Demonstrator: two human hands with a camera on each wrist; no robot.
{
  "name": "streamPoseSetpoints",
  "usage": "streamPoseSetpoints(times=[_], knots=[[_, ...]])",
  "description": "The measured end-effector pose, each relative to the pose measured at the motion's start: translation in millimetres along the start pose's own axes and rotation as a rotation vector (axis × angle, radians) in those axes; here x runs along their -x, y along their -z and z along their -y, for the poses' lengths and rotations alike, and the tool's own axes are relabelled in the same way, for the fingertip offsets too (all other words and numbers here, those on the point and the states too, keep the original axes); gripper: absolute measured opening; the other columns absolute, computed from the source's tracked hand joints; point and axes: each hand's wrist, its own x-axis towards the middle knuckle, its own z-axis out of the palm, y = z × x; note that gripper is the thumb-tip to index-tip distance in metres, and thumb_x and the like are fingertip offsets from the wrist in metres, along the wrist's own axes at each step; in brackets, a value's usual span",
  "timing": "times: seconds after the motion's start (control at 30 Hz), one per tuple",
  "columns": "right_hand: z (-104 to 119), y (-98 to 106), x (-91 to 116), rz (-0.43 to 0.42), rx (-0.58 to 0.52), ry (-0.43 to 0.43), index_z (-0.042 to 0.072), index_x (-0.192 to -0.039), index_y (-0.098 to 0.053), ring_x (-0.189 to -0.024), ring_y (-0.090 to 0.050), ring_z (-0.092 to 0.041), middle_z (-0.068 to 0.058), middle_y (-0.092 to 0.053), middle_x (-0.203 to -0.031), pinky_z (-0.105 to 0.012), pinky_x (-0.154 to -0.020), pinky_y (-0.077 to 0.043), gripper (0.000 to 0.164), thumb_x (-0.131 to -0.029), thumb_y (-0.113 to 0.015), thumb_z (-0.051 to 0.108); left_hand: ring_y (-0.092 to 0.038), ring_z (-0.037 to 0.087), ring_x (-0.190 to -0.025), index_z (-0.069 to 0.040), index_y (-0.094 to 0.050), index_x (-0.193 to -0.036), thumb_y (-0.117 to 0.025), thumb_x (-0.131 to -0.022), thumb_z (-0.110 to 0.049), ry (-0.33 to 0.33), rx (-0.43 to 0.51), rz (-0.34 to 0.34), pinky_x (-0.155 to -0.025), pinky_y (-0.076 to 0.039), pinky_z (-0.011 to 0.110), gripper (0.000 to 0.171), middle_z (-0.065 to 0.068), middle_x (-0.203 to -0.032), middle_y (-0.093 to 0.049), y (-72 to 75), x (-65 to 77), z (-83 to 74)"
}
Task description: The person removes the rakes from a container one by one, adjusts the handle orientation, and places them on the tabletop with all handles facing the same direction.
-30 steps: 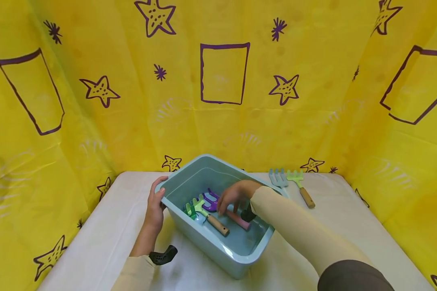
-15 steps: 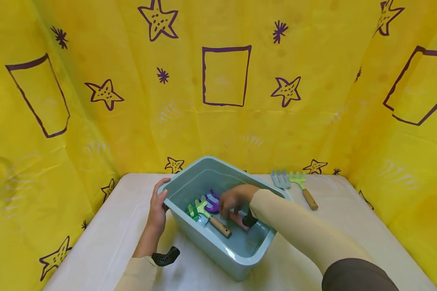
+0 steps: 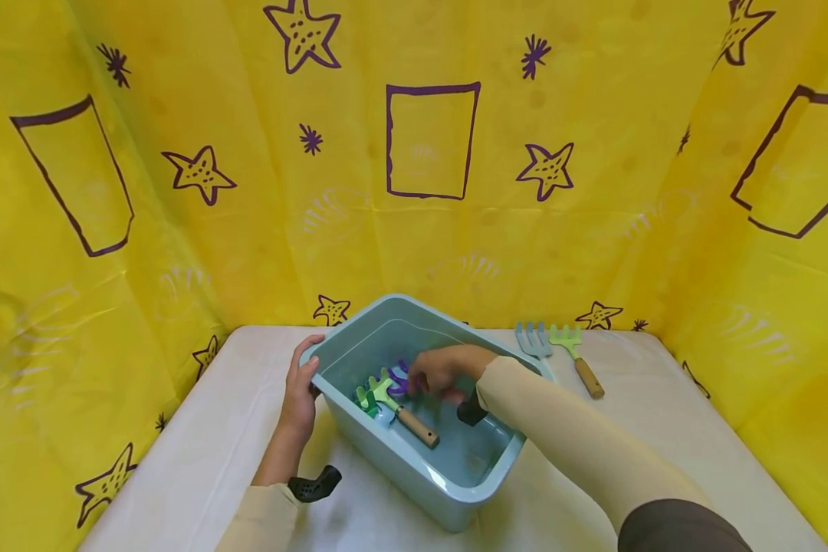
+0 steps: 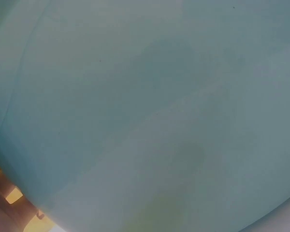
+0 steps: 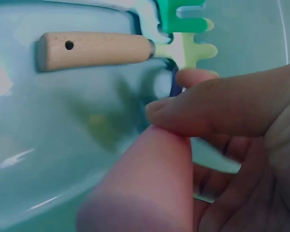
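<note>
A pale blue plastic bin (image 3: 400,469) stands on the table. My left hand (image 3: 298,402) grips its left corner at the rim; in the left wrist view those fingers (image 4: 9,205) show beside the bin's wall (image 4: 150,106). Inside the bin, my right hand (image 3: 441,369) pinches the pink handle (image 5: 147,186) of a purple hand rake (image 3: 398,379) between thumb and fingers. The rake's tines are partly hidden by that hand. Left of it lie a light green hand rake with a wooden handle (image 3: 417,427), a darker green tool (image 5: 176,19) and a pale blue tool (image 3: 384,416).
Behind the bin's right side, a pale blue hand rake (image 3: 534,343) and a light green hand rake with a wooden handle (image 3: 586,376) lie on the white table (image 3: 635,429). Yellow patterned sheeting (image 3: 428,253) encloses the back and sides.
My right hand has closed round the pink handle and lifted it off the bin's floor, and the purple rake has shifted with it. My left hand stays on the rim.
</note>
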Motion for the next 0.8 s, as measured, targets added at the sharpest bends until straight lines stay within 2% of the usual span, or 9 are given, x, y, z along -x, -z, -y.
streamPoseSetpoints(times=[0.17,0.23,0.37,0.47,0.6,0.8], knots=[[0,3,6,-0.064,-0.038,-0.035,0.004,-0.113,-0.061,-0.039,-0.052,-0.016,-0.006,-0.054,-0.054,-0.030,-0.048,-0.047,0.023,-0.092,-0.054,-0.003,-0.043,0.029,-0.122,-0.021,-0.035,-0.145,-0.032,-0.101,-0.039,0.004,0.002,-0.001,-0.103,-0.029,0.057,0.048,0.004,-0.141,-0.043,1.7,0.7,0.0],[-1,4,7,-0.098,-0.079,-0.030,0.004,-0.109,-0.063,-0.036,-0.050,-0.014,-0.005,-0.051,-0.048,-0.029,-0.049,-0.047,0.021,-0.091,-0.055,-0.003,-0.043,0.029,-0.122,-0.022,-0.035,-0.145,-0.032,-0.101,-0.040,0.004,0.005,0.001,-0.103,-0.029,0.057,0.048,0.004,-0.141,-0.043,2.1,0.8,0.7],[-4,5,8,-0.174,-0.145,0.003,0.004,-0.105,-0.067,-0.039,-0.050,-0.011,-0.003,-0.054,-0.052,-0.025,-0.049,-0.045,0.019,-0.089,-0.059,-0.001,-0.043,0.029,-0.121,-0.022,-0.036,-0.144,-0.033,-0.100,-0.039,0.000,0.005,0.004,-0.102,-0.030,0.057,0.047,0.004,-0.140,-0.043,2.1,0.4,1.8],[-6,7,7,-0.200,-0.197,0.016,0.003,-0.108,-0.069,-0.046,-0.053,-0.010,-0.002,-0.058,-0.061,-0.024,-0.048,-0.045,0.019,-0.090,-0.062,0.005,-0.044,0.028,-0.121,-0.022,-0.037,-0.144,-0.033,-0.100,-0.038,-0.005,0.002,-0.002,-0.101,-0.030,0.057,0.047,0.003,-0.140,-0.044,2.0,0.2,2.1],[-6,11,10,-0.172,-0.258,0.010,0.003,-0.113,-0.069,-0.050,-0.051,-0.011,-0.001,-0.058,-0.066,-0.023,-0.049,-0.045,0.023,-0.092,-0.061,0.008,-0.044,0.028,-0.121,-0.022,-0.037,-0.144,-0.033,-0.100,-0.037,-0.004,-0.004,-0.005,-0.101,-0.031,0.057,0.047,0.003,-0.140,-0.044,1.9,0.0,1.8],[-2,18,20,-0.160,-0.286,0.016,0.009,-0.113,-0.068,-0.042,-0.044,-0.010,0.000,-0.051,-0.057,-0.022,-0.046,-0.041,0.023,-0.092,-0.059,0.007,-0.043,0.029,-0.121,-0.021,-0.035,-0.145,-0.033,-0.100,-0.038,0.001,-0.009,-0.001,-0.101,-0.030,0.057,0.048,0.004,-0.141,-0.043,1.2,-0.3,0.9]])
